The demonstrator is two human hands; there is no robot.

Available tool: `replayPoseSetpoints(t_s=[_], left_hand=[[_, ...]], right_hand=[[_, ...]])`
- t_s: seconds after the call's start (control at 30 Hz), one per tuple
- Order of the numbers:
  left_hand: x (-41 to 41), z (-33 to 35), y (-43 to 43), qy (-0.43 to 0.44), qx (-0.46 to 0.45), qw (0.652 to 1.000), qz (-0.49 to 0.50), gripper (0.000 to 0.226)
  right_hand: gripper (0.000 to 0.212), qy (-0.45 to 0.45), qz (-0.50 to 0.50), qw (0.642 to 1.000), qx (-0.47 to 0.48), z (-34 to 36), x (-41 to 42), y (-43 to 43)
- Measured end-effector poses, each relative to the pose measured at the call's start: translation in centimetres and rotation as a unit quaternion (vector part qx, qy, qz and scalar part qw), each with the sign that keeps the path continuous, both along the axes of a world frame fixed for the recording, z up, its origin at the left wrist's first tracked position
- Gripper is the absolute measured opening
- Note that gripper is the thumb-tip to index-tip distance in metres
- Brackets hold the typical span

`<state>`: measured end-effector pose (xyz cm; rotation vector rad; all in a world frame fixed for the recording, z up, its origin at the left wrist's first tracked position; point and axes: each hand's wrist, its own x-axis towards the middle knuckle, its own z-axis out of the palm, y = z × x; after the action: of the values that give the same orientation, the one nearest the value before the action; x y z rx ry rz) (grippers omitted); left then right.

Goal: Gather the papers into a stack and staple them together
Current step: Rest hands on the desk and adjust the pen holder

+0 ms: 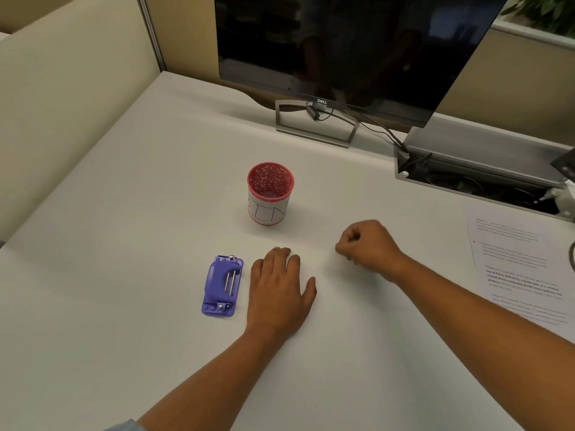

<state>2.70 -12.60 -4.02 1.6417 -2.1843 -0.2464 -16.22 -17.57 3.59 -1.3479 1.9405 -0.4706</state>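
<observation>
Printed papers [522,269] lie flat at the right edge of the white desk [124,275], partly cut off by the frame. A purple stapler [222,286] lies on the desk left of centre. My left hand [278,287] rests palm down on the desk just right of the stapler, fingers together, holding nothing. My right hand [368,245] is curled into a loose fist with knuckles on the desk, between the left hand and the papers; nothing shows inside it.
A red mesh cup [270,194] with a white paper label stands behind my hands. A dark monitor [342,51] on a metal stand sits at the back. An open cable tray [479,178] with wires runs at the back right. Beige partition walls close the left side.
</observation>
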Motion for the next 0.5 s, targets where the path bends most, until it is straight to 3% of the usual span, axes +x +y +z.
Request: replayPoseSetpoints(t_s=[0.1, 0.23, 0.37, 0.5], left_hand=[[0.0, 0.1, 0.0, -0.001, 0.006, 1.000, -0.001, 0.040], [0.0, 0.3, 0.1, -0.003, 0.019, 1.000, 0.000, 0.042], [0.0, 0.6, 0.1, 0.000, 0.031, 1.000, -0.005, 0.042], [0.0, 0.8, 0.1, 0.010, 0.033, 0.999, -0.005, 0.042]], right_hand=[[0.020, -0.087, -0.041, 0.994, -0.051, 2.3, 0.4, -1.6], [0.019, -0.099, 0.001, 0.989, -0.106, 5.5, 2.3, -4.0], [0.016, -0.013, 0.104, 0.984, -0.142, 7.4, 5.2, -6.5], [0.011, 0.111, 0.200, 0.957, -0.176, 7.3, 7.9, -8.5]])
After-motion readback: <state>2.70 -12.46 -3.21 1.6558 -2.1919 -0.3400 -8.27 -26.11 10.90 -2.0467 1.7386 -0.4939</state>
